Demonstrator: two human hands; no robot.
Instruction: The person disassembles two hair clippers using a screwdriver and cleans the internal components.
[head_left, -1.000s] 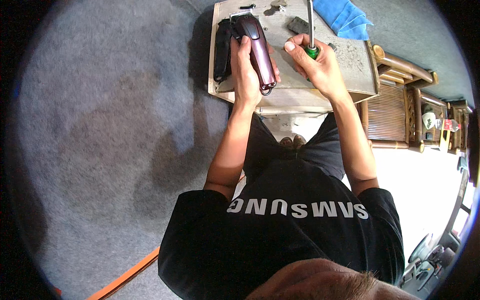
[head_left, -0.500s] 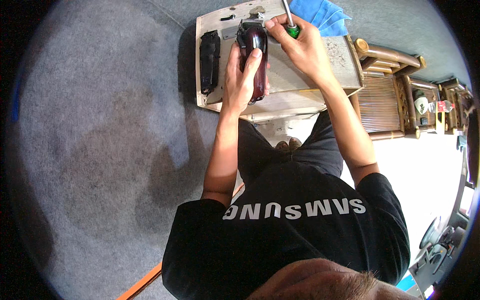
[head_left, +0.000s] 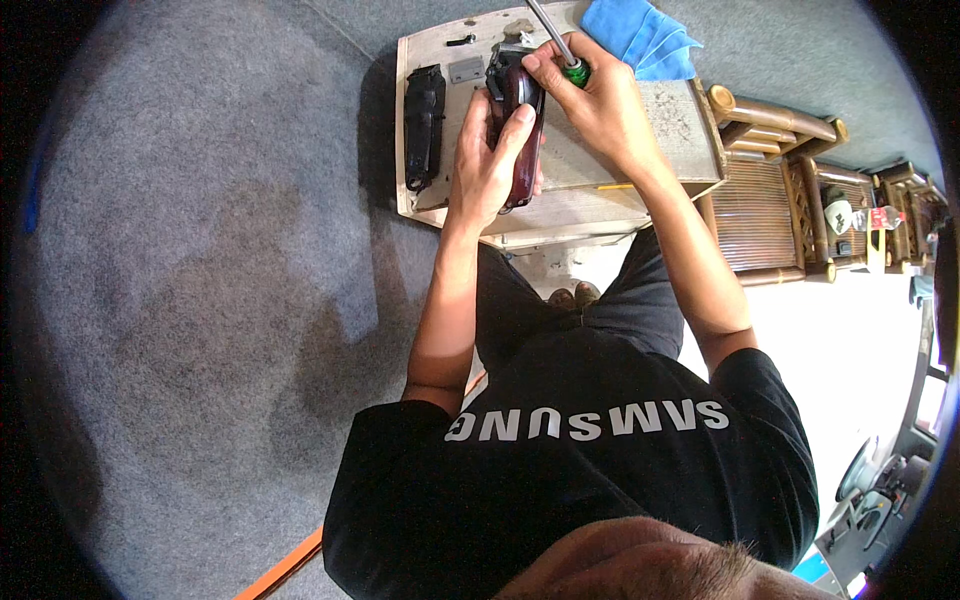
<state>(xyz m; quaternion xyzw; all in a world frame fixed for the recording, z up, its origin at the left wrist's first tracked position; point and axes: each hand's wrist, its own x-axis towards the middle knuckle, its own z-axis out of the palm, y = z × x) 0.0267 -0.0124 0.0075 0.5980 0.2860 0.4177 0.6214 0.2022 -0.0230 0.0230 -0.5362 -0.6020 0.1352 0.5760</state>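
My left hand is wrapped round a dark red hair clipper, its thumb lying along the casing and its blade end pointing away from me. In my right hand a screwdriver with a green handle is held, its metal shaft angled up and to the left, away from the clipper. The right thumb and fingertips are at the clipper's blade end; whether they pinch a small part there is hidden. On the wooden box top to the left lies a black clipper casing. Near it are a grey metal plate and a small black piece.
The pale wooden box stands in front of me. A folded blue cloth lies at its far right corner. Bamboo furniture is to the right, with a plastic bottle on it. A grey wall rises on the left.
The screwdriver's shaft has swung to the left. My right fingers have shifted slightly nearer me over the blade end, and the clipper has tilted slightly to the right.
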